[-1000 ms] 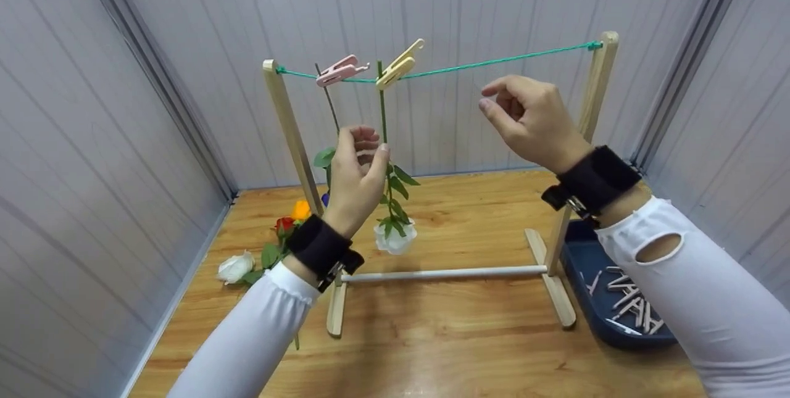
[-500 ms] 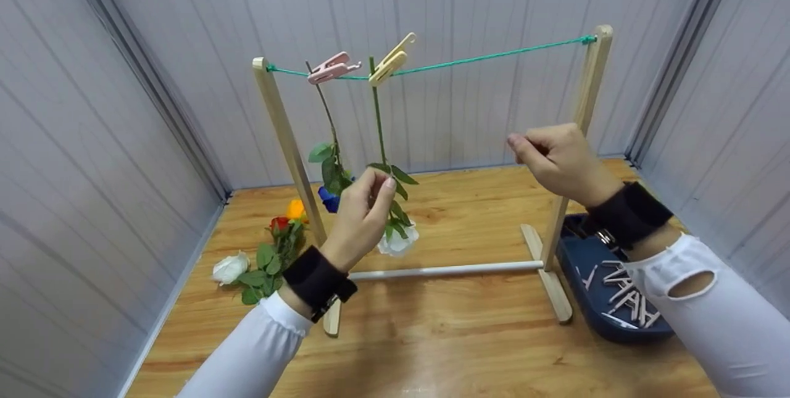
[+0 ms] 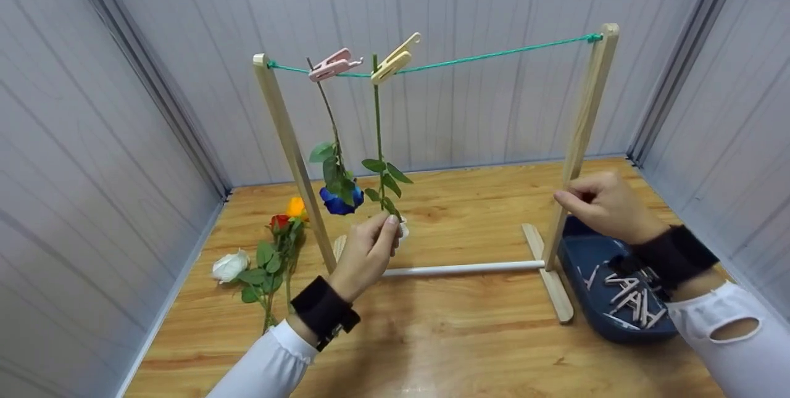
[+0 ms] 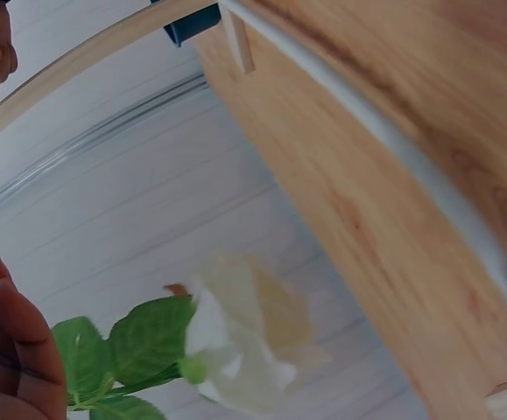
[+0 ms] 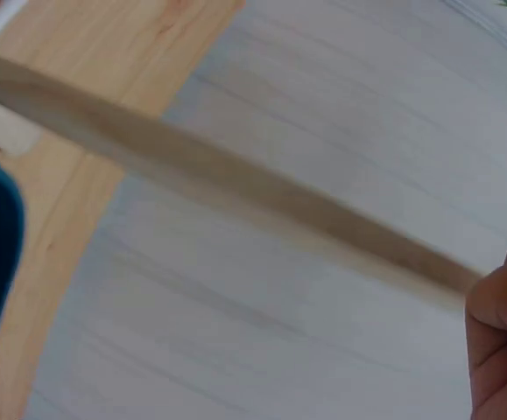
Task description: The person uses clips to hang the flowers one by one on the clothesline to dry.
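Observation:
In the head view my left hand (image 3: 369,250) hangs low with loosely bent fingers, overlapping the head of the hanging white rose (image 3: 403,232). The left wrist view shows that white rose (image 4: 244,337) and its leaves just beyond my fingertips. Its stem hangs upside down from a yellow clothespin (image 3: 392,67) on a green cord (image 3: 481,58). To its left, a pink clothespin (image 3: 333,66) holds an inverted blue rose (image 3: 342,198). My right hand (image 3: 608,208), fingers loosely curled and holding nothing, is by the right wooden post (image 3: 583,120), above the bin.
A dark blue bin (image 3: 592,308) with several clothespins (image 3: 636,299) stands at the right. On the table at left lie a white rose (image 3: 231,266), a red rose (image 3: 279,221) and an orange rose (image 3: 296,207). A white crossbar (image 3: 463,270) joins the stand's feet.
My left hand has dropped from beside the upper stems to the hanging white rose's head. My right hand has moved down and right from near the cord toward the bin.

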`<state>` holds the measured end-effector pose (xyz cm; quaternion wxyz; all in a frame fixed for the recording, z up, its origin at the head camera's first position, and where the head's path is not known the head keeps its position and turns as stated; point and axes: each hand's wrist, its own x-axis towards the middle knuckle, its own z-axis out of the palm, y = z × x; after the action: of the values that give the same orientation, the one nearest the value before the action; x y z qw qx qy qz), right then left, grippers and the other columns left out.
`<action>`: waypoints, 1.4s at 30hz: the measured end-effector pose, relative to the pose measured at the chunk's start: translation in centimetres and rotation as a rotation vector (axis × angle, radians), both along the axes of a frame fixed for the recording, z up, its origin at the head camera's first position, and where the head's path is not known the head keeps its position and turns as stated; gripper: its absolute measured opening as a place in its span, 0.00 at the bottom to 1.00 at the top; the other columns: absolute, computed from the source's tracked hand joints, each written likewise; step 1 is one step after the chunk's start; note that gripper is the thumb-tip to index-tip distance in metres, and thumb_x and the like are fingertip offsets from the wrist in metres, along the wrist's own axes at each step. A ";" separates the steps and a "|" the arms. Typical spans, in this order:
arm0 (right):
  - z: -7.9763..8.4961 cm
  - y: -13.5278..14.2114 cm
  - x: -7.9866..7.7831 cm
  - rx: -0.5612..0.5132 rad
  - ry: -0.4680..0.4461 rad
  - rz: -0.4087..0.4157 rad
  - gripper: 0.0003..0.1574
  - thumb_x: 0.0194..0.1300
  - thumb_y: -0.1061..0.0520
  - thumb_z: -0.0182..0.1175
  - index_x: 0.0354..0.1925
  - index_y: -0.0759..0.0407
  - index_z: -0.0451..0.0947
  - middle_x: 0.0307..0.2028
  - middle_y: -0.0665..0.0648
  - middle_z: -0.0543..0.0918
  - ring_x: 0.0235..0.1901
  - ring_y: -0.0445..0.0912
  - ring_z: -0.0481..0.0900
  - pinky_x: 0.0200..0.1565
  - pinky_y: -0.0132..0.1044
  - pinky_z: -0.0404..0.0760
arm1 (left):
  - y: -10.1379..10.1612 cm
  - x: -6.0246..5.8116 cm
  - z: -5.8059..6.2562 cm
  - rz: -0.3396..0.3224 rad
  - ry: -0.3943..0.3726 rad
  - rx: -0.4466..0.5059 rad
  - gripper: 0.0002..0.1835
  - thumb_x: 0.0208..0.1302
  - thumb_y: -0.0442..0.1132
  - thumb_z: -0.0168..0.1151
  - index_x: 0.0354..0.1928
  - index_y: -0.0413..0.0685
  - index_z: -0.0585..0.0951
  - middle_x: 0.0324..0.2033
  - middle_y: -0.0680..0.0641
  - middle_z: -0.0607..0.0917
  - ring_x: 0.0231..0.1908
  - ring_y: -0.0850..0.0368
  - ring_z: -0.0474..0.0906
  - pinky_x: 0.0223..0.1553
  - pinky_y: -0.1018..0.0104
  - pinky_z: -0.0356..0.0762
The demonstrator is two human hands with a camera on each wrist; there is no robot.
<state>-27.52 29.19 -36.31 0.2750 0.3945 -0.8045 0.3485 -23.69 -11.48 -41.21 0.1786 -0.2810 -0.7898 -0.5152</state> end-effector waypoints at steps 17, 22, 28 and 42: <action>-4.7 6.5 0.3 0.332 -0.416 -0.206 0.11 0.67 0.64 0.73 0.29 0.53 0.84 0.25 0.42 0.78 0.24 0.32 0.71 0.28 0.31 0.74 | -0.7 0.6 -3.2 -0.068 -0.172 -0.233 0.06 0.76 0.37 0.69 0.40 0.44 0.82 0.29 0.53 0.82 0.28 0.66 0.72 0.32 0.73 0.72; -6.4 6.6 -0.7 0.558 -0.530 -0.256 0.07 0.64 0.65 0.71 0.41 0.65 0.87 0.33 0.53 0.87 0.31 0.40 0.80 0.34 0.38 0.82 | -0.8 0.8 -3.8 -0.091 -0.215 -0.268 0.06 0.78 0.39 0.67 0.41 0.46 0.82 0.30 0.55 0.81 0.30 0.66 0.74 0.33 0.72 0.75; -8.5 6.6 -1.1 0.747 -0.597 -0.312 0.13 0.58 0.68 0.69 0.44 0.68 0.88 0.37 0.61 0.89 0.38 0.56 0.88 0.42 0.54 0.88 | -0.8 1.0 -4.9 -0.142 -0.252 -0.324 0.06 0.79 0.43 0.66 0.43 0.49 0.83 0.31 0.56 0.82 0.30 0.68 0.75 0.34 0.72 0.76; -11.1 6.0 -1.4 0.853 -0.573 -0.335 0.12 0.54 0.70 0.71 0.28 0.53 0.86 0.26 0.51 0.83 0.23 0.44 0.75 0.26 0.39 0.76 | -0.8 1.3 -5.2 -0.257 -0.306 -0.396 0.06 0.81 0.43 0.63 0.44 0.50 0.85 0.31 0.57 0.84 0.29 0.69 0.75 0.34 0.73 0.77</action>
<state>-28.95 35.16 -47.46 -0.0881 0.2267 -0.9693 0.0361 -22.43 -12.26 -46.46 -0.0679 -0.3273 -0.8508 -0.4055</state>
